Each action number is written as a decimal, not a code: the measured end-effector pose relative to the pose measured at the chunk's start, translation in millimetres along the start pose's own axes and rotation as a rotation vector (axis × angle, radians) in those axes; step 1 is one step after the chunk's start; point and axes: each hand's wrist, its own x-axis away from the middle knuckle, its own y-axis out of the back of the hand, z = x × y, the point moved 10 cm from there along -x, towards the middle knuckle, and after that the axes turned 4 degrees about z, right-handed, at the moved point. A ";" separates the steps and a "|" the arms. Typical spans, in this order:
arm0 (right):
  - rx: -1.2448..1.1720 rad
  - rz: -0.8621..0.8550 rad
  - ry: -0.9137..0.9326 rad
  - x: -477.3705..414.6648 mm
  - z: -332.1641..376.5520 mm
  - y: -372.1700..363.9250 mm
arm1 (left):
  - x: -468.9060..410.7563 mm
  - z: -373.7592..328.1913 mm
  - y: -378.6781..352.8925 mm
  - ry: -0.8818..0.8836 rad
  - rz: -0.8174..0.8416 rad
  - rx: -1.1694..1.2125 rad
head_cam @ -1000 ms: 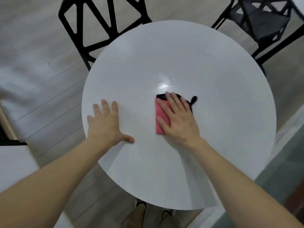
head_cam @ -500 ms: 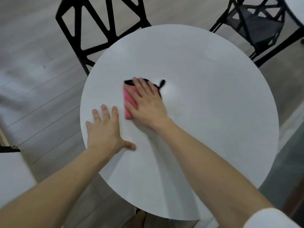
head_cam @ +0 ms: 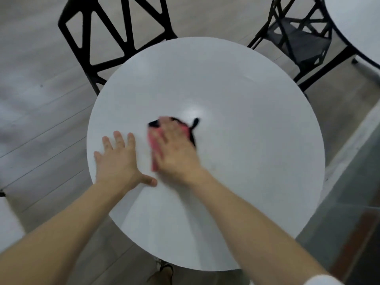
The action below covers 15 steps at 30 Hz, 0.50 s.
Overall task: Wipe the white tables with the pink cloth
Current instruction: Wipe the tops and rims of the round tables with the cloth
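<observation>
Nearest the camera, both bare forearms are reaching forward over the near rim of the round white bench. The left grip is resting palm-down on the bench near its left edge, with fingers straight and spread and the thumb angling toward the right wrist. It is holding nothing and is judged to be bracing. Just beside it, the right grip is pressing flat on the pink cloth. Its fingers appear to be extending across the top of the cloth, not curling round it, so the cloth is being pinned against the bench and not pinched. The cloth is lying slightly left of the bench centre, directly under the right grip, with its long axis running near to far along the fingers. A pink strip is showing between the two grips, and a black tab is projecting at the far right of the fingertips. Motion blur is affecting the right grip and cloth, indicating a stroke in progress, but its direction cannot be read. The widest bare area is lying right of and beyond the cloth, so the right grip is better placed to cover it. Farther off, the far-left chair and the far-right chair are standing at the far rim. A second white bench is showing at the upper right.
</observation>
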 end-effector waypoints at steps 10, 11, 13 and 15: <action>0.087 0.138 -0.187 142.8 -271.9 72.7 | 10.6 -23.8 5.1 0.191 0.062 -0.133; 0.090 0.125 -0.310 133.9 -313.6 79.6 | 16.2 -41.3 4.0 0.210 0.062 -0.133; 0.063 0.074 -0.498 104.1 -350.2 81.7 | 26.2 -89.8 -2.7 0.203 0.085 -0.079; 0.066 0.049 -0.515 78.9 -334.3 72.5 | 28.9 -140.8 -7.2 0.184 0.078 -0.007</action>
